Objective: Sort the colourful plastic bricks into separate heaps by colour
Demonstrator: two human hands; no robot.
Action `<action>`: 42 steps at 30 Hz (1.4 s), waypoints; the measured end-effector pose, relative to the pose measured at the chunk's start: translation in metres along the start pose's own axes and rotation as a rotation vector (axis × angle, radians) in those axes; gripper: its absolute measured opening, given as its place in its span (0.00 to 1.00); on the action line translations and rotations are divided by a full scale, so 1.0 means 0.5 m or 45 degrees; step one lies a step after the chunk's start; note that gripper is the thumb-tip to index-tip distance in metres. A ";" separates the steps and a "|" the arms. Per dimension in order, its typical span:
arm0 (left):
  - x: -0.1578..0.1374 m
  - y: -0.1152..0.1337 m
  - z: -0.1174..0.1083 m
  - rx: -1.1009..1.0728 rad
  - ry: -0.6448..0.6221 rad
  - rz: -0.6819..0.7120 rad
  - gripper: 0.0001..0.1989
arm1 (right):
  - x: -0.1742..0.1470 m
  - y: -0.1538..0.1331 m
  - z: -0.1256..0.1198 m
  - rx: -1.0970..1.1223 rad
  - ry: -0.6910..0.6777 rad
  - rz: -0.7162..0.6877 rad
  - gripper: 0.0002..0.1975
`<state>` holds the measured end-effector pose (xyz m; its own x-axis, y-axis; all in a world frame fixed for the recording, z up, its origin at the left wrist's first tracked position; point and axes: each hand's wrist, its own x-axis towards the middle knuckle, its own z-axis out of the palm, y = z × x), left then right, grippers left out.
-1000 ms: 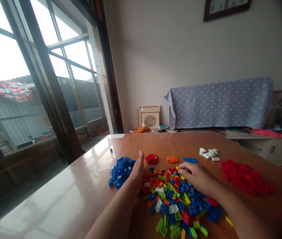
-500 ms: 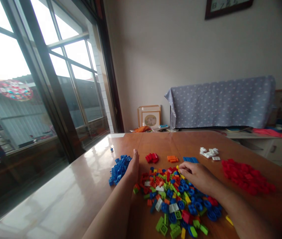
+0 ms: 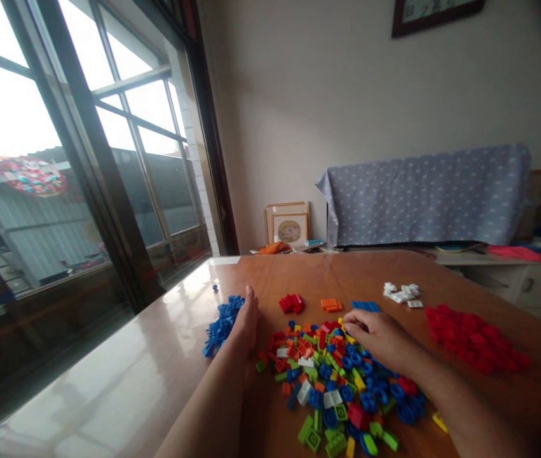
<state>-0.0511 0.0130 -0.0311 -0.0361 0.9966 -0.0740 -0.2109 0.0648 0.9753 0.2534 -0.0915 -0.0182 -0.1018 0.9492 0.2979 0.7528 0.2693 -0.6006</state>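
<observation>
My left hand (image 3: pixel 247 321) stands on its edge on the table, fingers stretched out, palm against a pile of blue toy bricks (image 3: pixel 222 326). My right hand (image 3: pixel 379 334) hovers over or rests at the upper right of a mixed heap of toy bricks (image 3: pixel 327 375), its fingers curled in. A small yellow brick (image 3: pixel 341 321) shows by those fingertips; whether they pinch anything is hidden. Blue, green, red, orange, yellow and white pieces make up the heap, several of them round and blue.
Beyond the heap lie red bricks (image 3: pixel 292 303), orange bricks (image 3: pixel 331 305), blue bricks (image 3: pixel 365 306) and white bricks (image 3: pixel 401 292). A large red pile (image 3: pixel 475 338) spreads at the right. One small blue piece (image 3: pixel 215 288) sits near the left edge of the brown table (image 3: pixel 299 270).
My left hand has shifted left, and the blue pile has slid left with it, away from the mixed heap. My right hand has stayed in place.
</observation>
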 end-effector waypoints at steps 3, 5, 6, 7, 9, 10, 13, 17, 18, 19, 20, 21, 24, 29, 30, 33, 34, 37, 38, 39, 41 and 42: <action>-0.002 0.009 -0.005 0.003 0.046 -0.015 0.40 | 0.000 -0.001 -0.001 -0.009 0.001 -0.003 0.15; -0.004 0.013 -0.006 0.005 0.064 -0.023 0.40 | -0.001 -0.002 -0.001 -0.013 0.001 -0.005 0.15; -0.005 0.015 -0.006 0.002 0.057 -0.025 0.40 | -0.001 -0.002 -0.002 -0.013 0.000 -0.006 0.15; -0.006 0.015 -0.005 -0.001 0.040 -0.026 0.41 | -0.001 -0.002 -0.002 -0.013 -0.001 -0.006 0.15; -0.007 0.015 -0.003 -0.009 0.006 -0.023 0.43 | -0.001 -0.002 -0.002 -0.012 -0.004 -0.004 0.15; -0.007 0.014 -0.002 -0.011 -0.006 -0.023 0.44 | -0.001 -0.002 -0.002 -0.012 -0.006 -0.003 0.15; -0.007 0.010 -0.001 -0.008 -0.054 -0.049 0.45 | -0.001 0.000 -0.001 -0.014 0.000 -0.002 0.15; 0.002 -0.001 -0.003 -0.006 -0.060 -0.064 0.45 | -0.001 0.001 0.000 -0.017 0.013 0.006 0.15; 0.005 -0.005 -0.004 -0.012 -0.028 -0.058 0.44 | -0.001 0.001 0.000 -0.015 0.011 0.006 0.15; 0.007 -0.008 -0.005 -0.018 0.008 -0.050 0.44 | -0.001 0.000 -0.001 -0.012 0.007 0.005 0.15; 0.009 -0.010 -0.006 -0.018 0.039 -0.039 0.43 | -0.001 -0.001 -0.003 -0.009 0.004 0.003 0.15; 0.009 -0.012 -0.005 -0.005 0.057 -0.023 0.42 | -0.001 -0.002 -0.005 -0.007 0.001 0.002 0.15; -0.003 -0.009 0.005 0.144 -0.014 0.073 0.39 | -0.002 -0.007 -0.009 -0.005 -0.004 0.010 0.14; -0.056 0.006 0.053 0.541 -0.390 0.266 0.29 | -0.007 -0.020 -0.012 -0.007 -0.023 0.035 0.11; -0.069 0.007 0.065 0.609 -0.464 0.295 0.26 | -0.009 -0.024 -0.012 -0.011 -0.032 0.038 0.10; -0.107 0.005 0.100 0.824 -0.608 0.442 0.19 | -0.016 -0.034 -0.016 -0.017 -0.070 0.050 0.08; -0.118 0.004 0.110 0.903 -0.661 0.523 0.17 | -0.018 -0.037 -0.017 -0.017 -0.091 0.064 0.08; -0.147 0.006 0.133 1.160 -0.823 0.800 0.13 | -0.023 -0.041 -0.024 -0.028 -0.185 0.110 0.07; -0.154 0.006 0.138 1.222 -0.841 0.869 0.12 | -0.025 -0.042 -0.025 -0.037 -0.212 0.115 0.06; -0.158 0.006 0.141 1.275 -0.842 0.920 0.11 | -0.026 -0.042 -0.026 -0.047 -0.232 0.115 0.06; -0.161 0.002 0.145 1.359 -0.822 0.967 0.10 | -0.029 -0.042 -0.026 -0.065 -0.255 0.107 0.06; -0.161 -0.001 0.146 1.395 -0.812 0.973 0.09 | -0.030 -0.041 -0.025 -0.073 -0.265 0.106 0.06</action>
<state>0.0231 -0.0634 -0.0104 0.6901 0.6406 0.3367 0.4967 -0.7576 0.4235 0.2477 -0.1132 -0.0011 -0.1654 0.9825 0.0861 0.7991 0.1847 -0.5721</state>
